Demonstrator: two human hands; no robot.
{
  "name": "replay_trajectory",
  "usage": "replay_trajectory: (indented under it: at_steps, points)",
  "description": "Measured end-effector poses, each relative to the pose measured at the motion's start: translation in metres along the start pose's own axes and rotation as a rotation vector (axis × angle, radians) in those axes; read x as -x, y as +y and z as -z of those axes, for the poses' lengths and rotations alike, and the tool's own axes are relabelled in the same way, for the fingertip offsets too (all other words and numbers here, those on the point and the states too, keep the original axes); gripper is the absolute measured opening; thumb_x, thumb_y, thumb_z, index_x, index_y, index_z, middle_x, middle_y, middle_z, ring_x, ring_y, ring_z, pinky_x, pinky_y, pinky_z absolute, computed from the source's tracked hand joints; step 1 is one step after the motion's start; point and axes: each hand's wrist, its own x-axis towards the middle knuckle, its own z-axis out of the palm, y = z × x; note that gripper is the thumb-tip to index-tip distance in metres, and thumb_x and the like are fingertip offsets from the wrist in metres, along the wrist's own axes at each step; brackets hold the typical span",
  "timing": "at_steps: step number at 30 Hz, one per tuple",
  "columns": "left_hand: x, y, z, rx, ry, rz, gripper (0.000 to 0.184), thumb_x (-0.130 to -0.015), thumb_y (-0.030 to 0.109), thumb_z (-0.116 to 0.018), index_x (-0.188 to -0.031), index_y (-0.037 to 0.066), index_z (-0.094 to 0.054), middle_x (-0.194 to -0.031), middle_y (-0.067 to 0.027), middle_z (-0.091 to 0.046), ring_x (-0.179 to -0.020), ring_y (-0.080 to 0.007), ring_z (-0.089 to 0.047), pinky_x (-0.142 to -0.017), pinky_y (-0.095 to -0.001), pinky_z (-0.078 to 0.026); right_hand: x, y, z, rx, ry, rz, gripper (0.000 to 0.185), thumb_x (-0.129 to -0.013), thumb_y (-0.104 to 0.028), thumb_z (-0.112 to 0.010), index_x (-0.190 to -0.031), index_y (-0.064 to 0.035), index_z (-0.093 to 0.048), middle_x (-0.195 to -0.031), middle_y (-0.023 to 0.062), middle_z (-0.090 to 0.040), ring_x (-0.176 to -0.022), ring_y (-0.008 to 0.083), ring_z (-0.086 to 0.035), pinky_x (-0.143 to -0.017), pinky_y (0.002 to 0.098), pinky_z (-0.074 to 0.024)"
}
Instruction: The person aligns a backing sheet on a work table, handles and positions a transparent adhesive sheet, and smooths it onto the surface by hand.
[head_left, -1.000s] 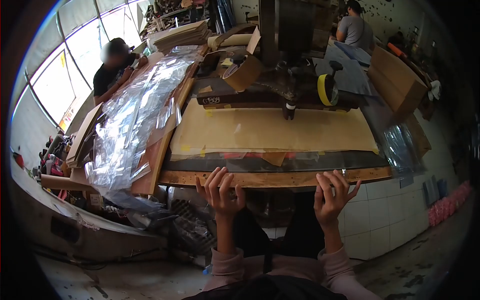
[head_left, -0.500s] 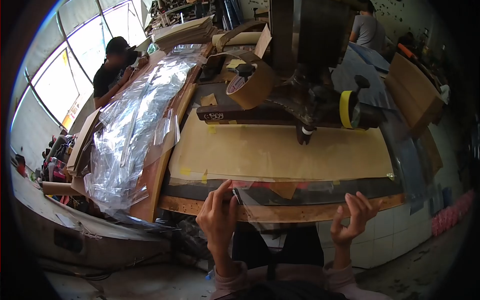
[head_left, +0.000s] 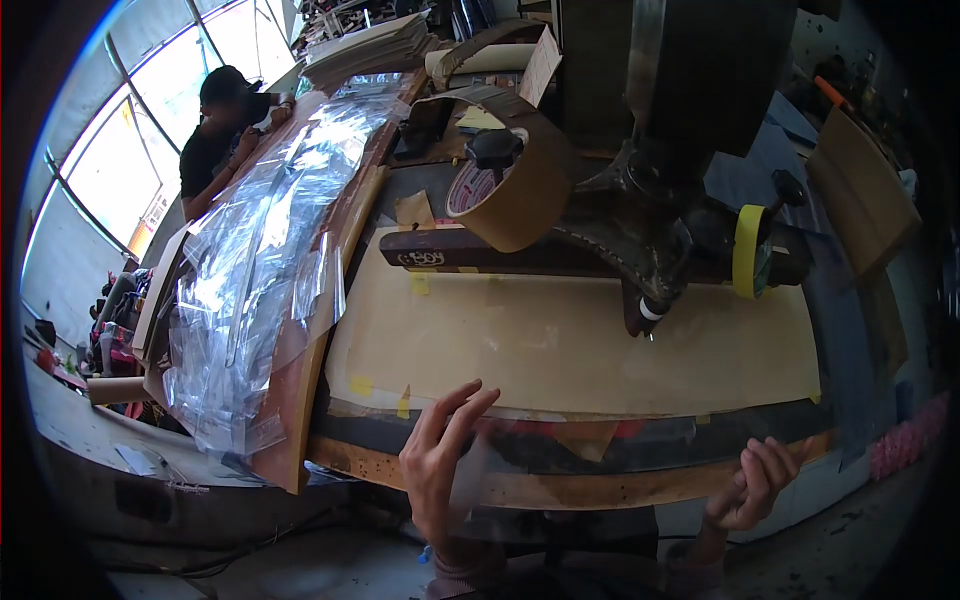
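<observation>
A clear plastic sheet (head_left: 590,522) spans the space between my hands, low over the table's wooden front edge (head_left: 600,490). Its outline is faint, so I cannot tell exactly how far it reaches. My left hand (head_left: 435,465) is at the sheet's left side, first fingers stretched forward, thumb side against the plastic. My right hand (head_left: 755,487) has its fingers curled at the right side of the sheet. Beyond them lies tan paper (head_left: 580,350), fixed with bits of yellow tape on a dark bed. A dark machine bar (head_left: 500,255) crosses above the paper.
A roll of brown tape (head_left: 510,205) and a yellow tape roll (head_left: 746,250) hang on the machine. Shiny clear plastic sheets (head_left: 270,240) cover the board at left, where another person (head_left: 225,140) works. Cardboard (head_left: 860,195) stands at right.
My right hand has moved right and down, and its fingers have curled in more. My left hand is slightly lower. The view has shifted closer to the machine.
</observation>
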Motion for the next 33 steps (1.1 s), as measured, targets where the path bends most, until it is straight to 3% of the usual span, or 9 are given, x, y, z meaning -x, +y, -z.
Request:
replay_trajectory:
  at_steps: [5, 12, 15, 19, 22, 28, 33]
  points:
    - [0.003, -0.008, -0.005, -0.100, 0.001, -0.086, 0.033, -0.068, -0.001, -0.070, -0.100, 0.008, -0.069, -0.109, -0.0069, -0.065, -0.089, -0.0220, -0.063, -0.075, -0.0320, -0.052, 0.007, -0.001, 0.001, 0.059, -0.029, -0.039, 0.020, -0.091, -0.006, -0.035, -0.098, -0.0011, -0.053, -0.095, 0.0137, -0.058, -0.096, 0.0291, -0.054, -0.105, 0.0608, -0.0269]
    - [0.004, -0.013, -0.009, -0.211, 0.035, -0.174, 0.029, -0.067, 0.001, -0.072, -0.095, 0.005, -0.070, -0.102, -0.0076, -0.068, -0.088, -0.0209, -0.064, -0.074, -0.0303, -0.052, 0.007, -0.004, -0.002, 0.156, 0.009, -0.044, 0.019, -0.091, -0.010, -0.033, -0.096, -0.0073, -0.052, -0.091, 0.0089, -0.057, -0.092, 0.0245, -0.054, -0.104, 0.0602, -0.0301]
    - [0.004, -0.015, -0.011, -0.232, 0.045, -0.194, 0.027, -0.067, 0.000, -0.072, -0.093, 0.005, -0.071, -0.099, -0.0084, -0.069, -0.086, -0.0205, -0.065, -0.073, -0.0301, -0.053, 0.003, -0.008, -0.001, 0.190, -0.006, -0.032, 0.021, -0.094, -0.006, -0.031, -0.097, -0.0014, -0.051, -0.092, 0.0146, -0.058, -0.093, 0.0282, -0.055, -0.102, 0.0593, -0.0331]
    - [0.002, -0.011, -0.006, -0.231, 0.007, -0.170, 0.026, -0.067, -0.001, -0.071, -0.092, 0.004, -0.071, -0.098, -0.0093, -0.069, -0.086, -0.0210, -0.065, -0.072, -0.0302, -0.053, 0.009, -0.003, -0.003, 0.182, 0.039, -0.001, 0.021, -0.094, -0.006, -0.030, -0.098, -0.0015, -0.050, -0.092, 0.0145, -0.057, -0.093, 0.0283, -0.055, -0.102, 0.0584, -0.0339]
    - [0.001, -0.001, 0.001, -0.203, -0.087, -0.131, 0.024, -0.073, 0.001, -0.068, -0.097, 0.002, -0.069, -0.107, -0.0140, -0.066, -0.093, -0.0260, -0.064, -0.079, -0.0327, -0.052, 0.012, 0.000, -0.002, 0.202, 0.057, 0.029, 0.020, -0.094, -0.005, -0.030, -0.099, -0.0014, -0.049, -0.092, 0.0145, -0.057, -0.094, 0.0284, -0.055, -0.102, 0.0576, -0.0343]
    - [0.006, -0.007, -0.009, -0.151, 0.058, -0.160, 0.029, -0.062, 0.001, -0.069, -0.091, 0.002, -0.070, -0.096, -0.0130, -0.069, -0.083, -0.0239, -0.065, -0.071, -0.0306, -0.052, 0.017, 0.000, -0.002, 0.224, 0.101, -0.015, 0.021, -0.093, -0.004, -0.029, -0.101, -0.0011, -0.048, -0.094, 0.0148, -0.056, -0.095, 0.0286, -0.055, -0.102, 0.0546, -0.0357]
    - [0.009, -0.009, -0.008, -0.089, 0.071, -0.148, 0.028, -0.061, 0.005, -0.070, -0.088, 0.001, -0.071, -0.094, -0.0121, -0.069, -0.082, -0.0245, -0.065, -0.072, -0.0319, -0.052, 0.019, 0.001, -0.004, 0.225, 0.137, -0.026, 0.022, -0.094, -0.005, -0.027, -0.102, -0.0011, -0.048, -0.096, 0.0147, -0.055, -0.094, 0.0292, -0.055, -0.101, 0.0528, -0.0362]
